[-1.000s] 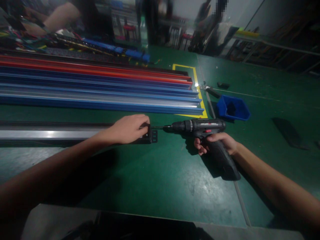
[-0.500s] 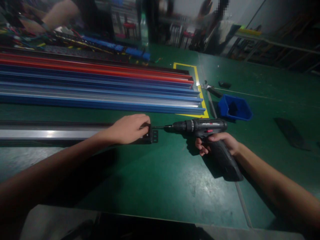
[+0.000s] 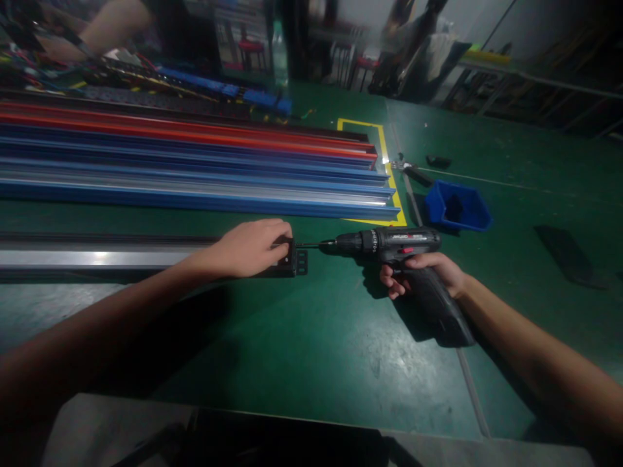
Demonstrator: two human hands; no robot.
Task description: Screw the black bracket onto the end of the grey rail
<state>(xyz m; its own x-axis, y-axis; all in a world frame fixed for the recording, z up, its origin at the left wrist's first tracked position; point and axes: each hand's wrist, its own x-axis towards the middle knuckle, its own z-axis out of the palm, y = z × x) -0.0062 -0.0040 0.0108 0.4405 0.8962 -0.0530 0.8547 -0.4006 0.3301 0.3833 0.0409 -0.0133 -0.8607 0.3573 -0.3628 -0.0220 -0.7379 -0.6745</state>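
A long metal profile (image 3: 102, 258), silver along its face with dark edges, lies across the green table from the left. My left hand (image 3: 248, 248) is closed over its right end, fingers curled against a black end bracket (image 3: 302, 262) with slots. In my right hand (image 3: 438, 272) is a black cordless drill (image 3: 409, 243), lying sideways with its handle towards me. The drill's long bit (image 3: 309, 245) points left and its tip meets the end bracket. Exactly how the tip sits there is too small to make out.
Behind the work lie several blue profiles (image 3: 292, 204) and red profiles (image 3: 292, 139), ending at yellow tape (image 3: 402, 217). To the right are pliers (image 3: 413, 174), a blue bin (image 3: 457, 207) and a dark flat object (image 3: 567, 256). A co-worker's arm (image 3: 117, 29) reaches over wiring at the back left.
The whole view has shifted very slightly. Both hands, the drill and the profile keep nearly the same places, with the bit still at the bracket.
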